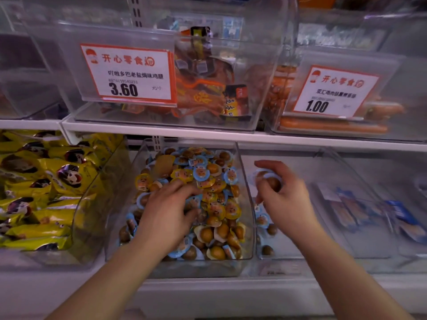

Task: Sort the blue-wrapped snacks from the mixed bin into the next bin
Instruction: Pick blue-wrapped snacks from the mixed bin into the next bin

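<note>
The next bin (298,255) was blurred, and its right part was hard to make out; a few blue-wrapped snacks (262,220) lay at its left wall. The left hand (167,211) was in the mixed bin (249,227), fingers curled into the heap, but whether they gripped anything was hidden. The right hand (280,195) pinched a snack (269,180) above the next bin; its wrapper colour and facing could not be told.

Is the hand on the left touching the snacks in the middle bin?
Touching. The head view shows the left hand pressed into the snacks in the mixed bin, its fingers curled among them.
</note>
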The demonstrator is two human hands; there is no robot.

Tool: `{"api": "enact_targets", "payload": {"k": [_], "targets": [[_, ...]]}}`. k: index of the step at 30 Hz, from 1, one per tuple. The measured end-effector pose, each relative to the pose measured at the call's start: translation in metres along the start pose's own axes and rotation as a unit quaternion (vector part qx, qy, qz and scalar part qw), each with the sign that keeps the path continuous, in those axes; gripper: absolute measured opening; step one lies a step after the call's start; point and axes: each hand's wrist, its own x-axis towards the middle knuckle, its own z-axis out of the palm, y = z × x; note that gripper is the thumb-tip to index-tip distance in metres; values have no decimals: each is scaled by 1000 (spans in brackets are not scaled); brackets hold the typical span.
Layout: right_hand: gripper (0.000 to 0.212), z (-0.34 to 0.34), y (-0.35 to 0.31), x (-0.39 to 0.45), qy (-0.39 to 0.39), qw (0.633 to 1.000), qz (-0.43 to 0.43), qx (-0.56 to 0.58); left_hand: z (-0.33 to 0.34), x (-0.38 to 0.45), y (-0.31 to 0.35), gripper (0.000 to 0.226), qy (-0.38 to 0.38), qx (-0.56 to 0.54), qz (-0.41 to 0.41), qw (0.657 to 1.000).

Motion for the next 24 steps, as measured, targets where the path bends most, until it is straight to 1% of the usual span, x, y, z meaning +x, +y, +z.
{"api": "enact_targets", "payload": {"k": [1, 3, 4, 5, 7, 8, 9, 10, 12, 13, 14, 15, 16, 18, 20, 22, 24], "targets": [[24, -9, 10, 6, -8, 999, 44, -5, -3, 0, 0, 29, 17, -36, -11, 999], [21, -23, 32, 13, -71, 988, 140, -5, -13, 0, -1, 26, 40, -104, -48, 993], [20, -27, 41, 14, -105, 980, 170, -12, -18, -1, -3, 26, 41, -124, -57, 990], [21, -31, 50, 14, -129, 975, 179, -38, -22, -2, -6, 29, 30, -132, -55, 989], [23, -35, 60, 14, -133, 973, 156, -108, -28, -10, -11, 34, -17, -128, -27, 991], [24, -37, 60, 13, -112, 976, 133, -133, -32, -14, -13, 32, -41, -106, -9, 993], [23, -38, 58, 13, -83, 981, 109, -141, -34, -18, -14, 24, -66, -67, 5, 996], [22, -38, 53, 12, -53, 986, 85, -132, -36, -22, -16, 25, -99, -22, 12, 995], [24, -34, 38, 5, -4, 996, 34, -83, -37, -27, -19, 58, -165, 59, 20, 984], [25, -28, 28, 0, 6, 998, 1, -64, -36, -29, -19, 69, -188, 96, 20, 977], [24, -21, 18, -7, 6, 998, -39, -55, -36, -31, -17, 72, -207, 123, 18, 970], [24, -12, 9, -14, -4, 995, -82, -56, -35, -33, -16, 68, -213, 137, 17, 967], [23, -3, 2, -21, -23, 990, -124, -68, -33, -35, -16, 60, -202, 129, 19, 971], [21, 17, -8, -34, -79, 970, -204, -108, -34, -38, -17, 41, -164, 79, 25, 983], [21, 36, -12, -41, -146, 941, -264, -152, -39, -42, -22, 28, -96, 7, -2, 995], [29, 53, -11, -43, -228, 911, -269, -216, -44, -45, -28, 23, -9, -80, -71, 994], [45, 71, -3, -41, -289, 869, -257, -309, -50, -46, -31, 11, 65, -146, -113, 981]]}}
